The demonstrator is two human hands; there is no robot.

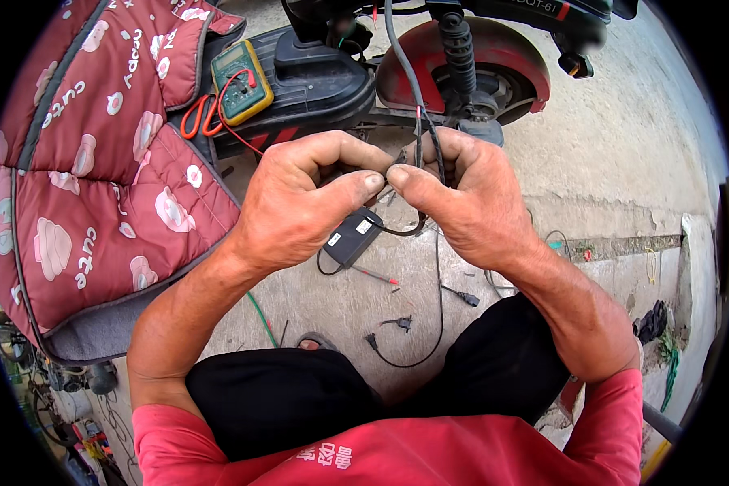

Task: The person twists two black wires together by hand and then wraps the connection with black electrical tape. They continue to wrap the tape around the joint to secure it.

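Note:
Both my hands meet in front of me at a bundle of thin black cables [419,146] that hangs from the electric scooter [459,57]. My left hand [308,194] pinches a black cable between thumb and forefinger. Close against it, my right hand [470,194] pinches the same cable, with other strands passing by its fingers. The exact piece between the fingertips is mostly hidden. Below the hands a black power adapter [351,240] lies on the ground, its lead looping up toward the bundle.
A yellow-green multimeter [241,81] with a red lead rests on the scooter's footboard [320,77]. A padded red quilt [97,186] drapes at the left. On the concrete lie a black plug [371,342], a small black connector [400,323], another plug [466,298] and a red-tipped probe [377,276].

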